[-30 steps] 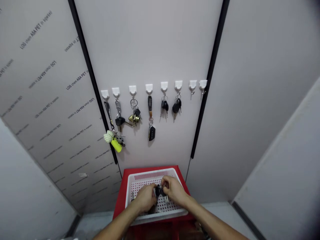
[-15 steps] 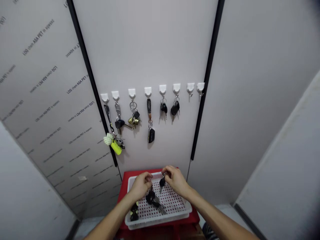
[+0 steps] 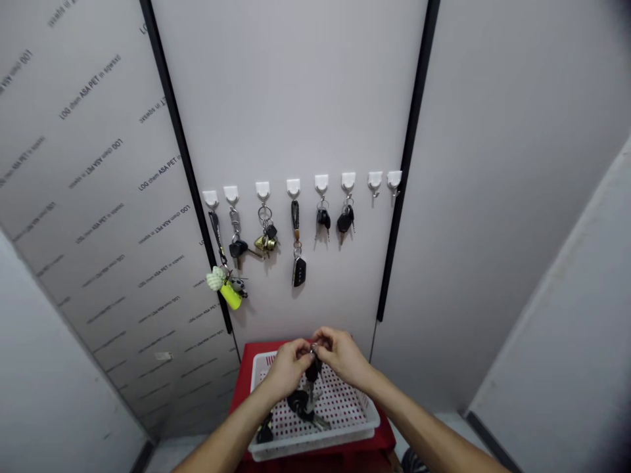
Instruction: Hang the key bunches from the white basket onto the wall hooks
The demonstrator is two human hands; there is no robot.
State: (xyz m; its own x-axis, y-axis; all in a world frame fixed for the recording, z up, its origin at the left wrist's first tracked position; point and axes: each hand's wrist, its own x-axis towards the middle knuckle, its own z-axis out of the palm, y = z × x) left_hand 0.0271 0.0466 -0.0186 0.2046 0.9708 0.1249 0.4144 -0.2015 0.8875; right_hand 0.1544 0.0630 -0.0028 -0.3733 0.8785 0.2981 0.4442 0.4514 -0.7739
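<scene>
My left hand [image 3: 288,368] and my right hand [image 3: 340,355] meet above a white perforated basket [image 3: 365,420]. Both pinch the top of a black key bunch [image 3: 312,370], which hangs down between them. More black keys [image 3: 300,404] lie on the basket floor, and another dark bunch [image 3: 265,430] sits at its front left. The basket stands on a red stool [image 3: 241,387].
A row of white wall hooks [image 3: 293,187] runs across the panel above. Several hold key bunches; one at the left carries a yellow tag [image 3: 230,294]. The two rightmost hooks [image 3: 384,179] hold nothing. Black vertical strips [image 3: 401,197] frame the panel.
Both hands have lifted from the basket floor and drawn together, raising one black key bunch clear of the other keys. The view has shifted slightly downward.
</scene>
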